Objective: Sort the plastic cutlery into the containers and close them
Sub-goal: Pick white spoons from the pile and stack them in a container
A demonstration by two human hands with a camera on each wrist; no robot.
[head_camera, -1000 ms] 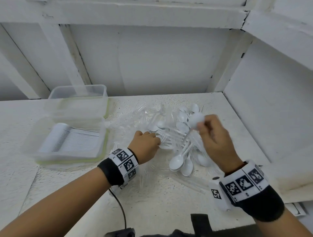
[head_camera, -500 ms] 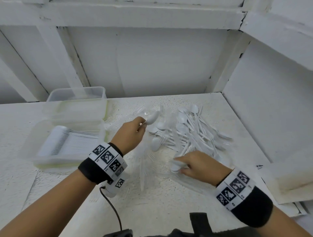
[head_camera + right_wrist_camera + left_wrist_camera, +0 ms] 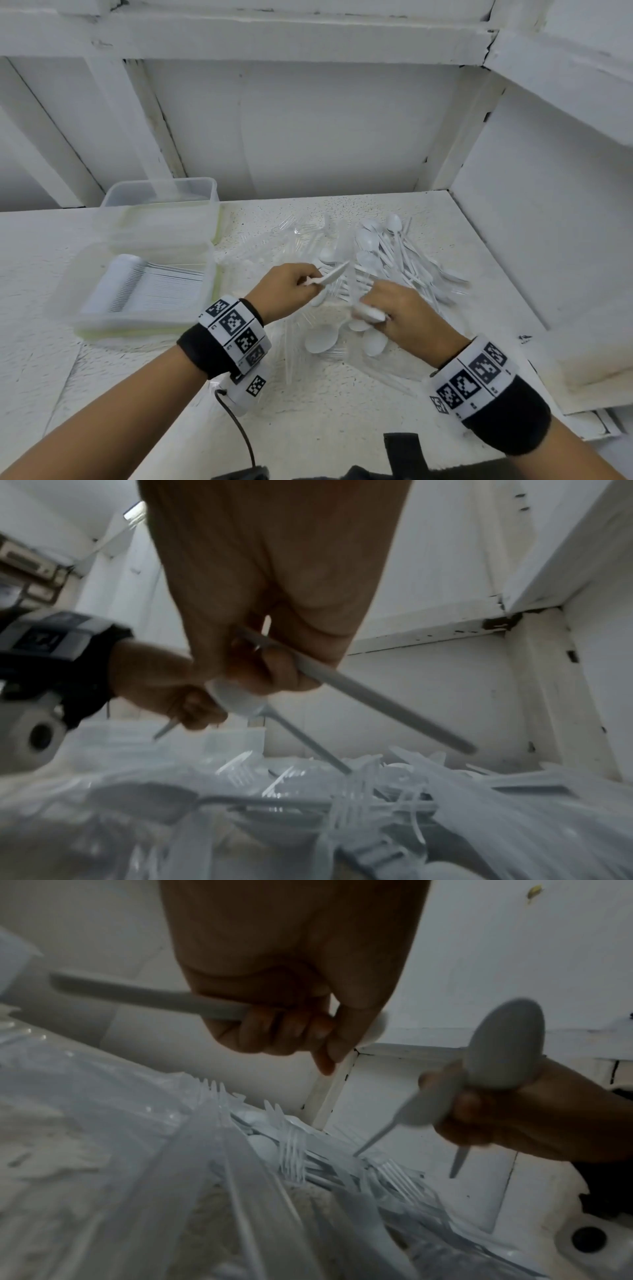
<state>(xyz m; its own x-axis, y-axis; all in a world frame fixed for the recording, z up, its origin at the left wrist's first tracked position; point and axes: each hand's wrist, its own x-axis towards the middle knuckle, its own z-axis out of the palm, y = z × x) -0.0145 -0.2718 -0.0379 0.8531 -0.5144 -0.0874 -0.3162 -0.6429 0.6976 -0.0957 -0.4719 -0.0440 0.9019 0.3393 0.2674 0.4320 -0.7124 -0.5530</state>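
Note:
My left hand [image 3: 310, 279] grips a white plastic spoon [image 3: 330, 275] by its handle, just above the heap; the left wrist view shows the fingers curled round the handle [image 3: 143, 996]. My right hand [image 3: 371, 305] is close beside it to the right and holds two white spoons [image 3: 370, 313], whose bowls [image 3: 503, 1047] and handles [image 3: 377, 699] show in the wrist views. Under both hands lies a mixed heap of white spoons [image 3: 387, 250] and clear forks [image 3: 287, 222]. At the left, an open clear container [image 3: 82, 308] holds a neat row of white spoons.
A second clear container [image 3: 161, 195] stands behind the first, against the back wall. Loose white spoons [image 3: 320, 339] and clear cutlery lie on the speckled shelf [image 3: 325, 411] near my wrists. White walls close in the back and right.
My left hand has lifted a spoon off the heap. My right hand dropped to the near spoons, picked some up and came in next to the left hand.

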